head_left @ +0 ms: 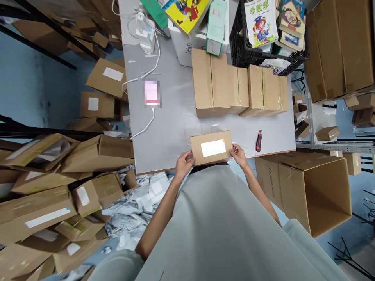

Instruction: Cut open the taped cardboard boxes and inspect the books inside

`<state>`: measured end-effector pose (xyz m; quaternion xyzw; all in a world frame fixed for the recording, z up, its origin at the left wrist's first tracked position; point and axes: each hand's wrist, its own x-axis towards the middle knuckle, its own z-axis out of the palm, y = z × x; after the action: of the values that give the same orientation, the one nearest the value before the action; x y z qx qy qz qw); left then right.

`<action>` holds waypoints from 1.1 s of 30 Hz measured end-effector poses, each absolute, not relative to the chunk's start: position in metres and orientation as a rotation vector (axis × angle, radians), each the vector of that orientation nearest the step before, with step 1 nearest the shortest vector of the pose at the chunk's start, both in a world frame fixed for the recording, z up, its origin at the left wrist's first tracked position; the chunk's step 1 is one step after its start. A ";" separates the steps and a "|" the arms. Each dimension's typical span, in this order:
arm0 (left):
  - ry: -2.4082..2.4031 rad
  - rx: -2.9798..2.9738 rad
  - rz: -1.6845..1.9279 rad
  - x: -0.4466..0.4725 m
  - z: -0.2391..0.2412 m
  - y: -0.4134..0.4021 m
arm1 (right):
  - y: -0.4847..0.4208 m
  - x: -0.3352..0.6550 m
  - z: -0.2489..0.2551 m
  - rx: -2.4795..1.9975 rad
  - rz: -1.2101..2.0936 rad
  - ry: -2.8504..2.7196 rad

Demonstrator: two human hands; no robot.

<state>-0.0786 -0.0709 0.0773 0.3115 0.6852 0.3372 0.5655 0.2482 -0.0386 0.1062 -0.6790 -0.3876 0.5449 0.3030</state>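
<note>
A small brown cardboard box [197, 153] with a white label [213, 148] on its upper face is held near the front edge of the table. My left hand [185, 163] grips its left end, fingers curled at the side. At the opposite end my right hand [238, 154] pinches the right edge with thumb and fingers. To the right of that hand lies a red and black utility knife [258, 141]. Behind the held box stands a row of closed, taped cardboard boxes [204, 80].
A phone [151, 93] with a white cable lies on the left of the grey table [172, 117]. A black crate [240, 50] of books stands at the back. Cardboard boxes [99, 105] pile up at left; a large open carton [326, 195] sits at right.
</note>
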 end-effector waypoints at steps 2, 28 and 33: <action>1.652 0.749 0.751 -0.081 0.078 -0.064 | -0.036 0.250 0.104 -1.801 1.462 -1.056; 1.669 0.914 0.607 -0.041 0.188 0.240 | 0.205 0.459 0.127 -2.099 0.581 -0.881; 1.664 0.927 0.564 -0.039 0.193 0.229 | 0.196 0.468 0.106 -2.027 0.627 -0.950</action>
<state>-0.0387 0.2289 0.1927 0.3911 0.7016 0.2379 0.5461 0.4676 0.1963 0.1064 -0.8003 -0.3751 0.2476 0.3969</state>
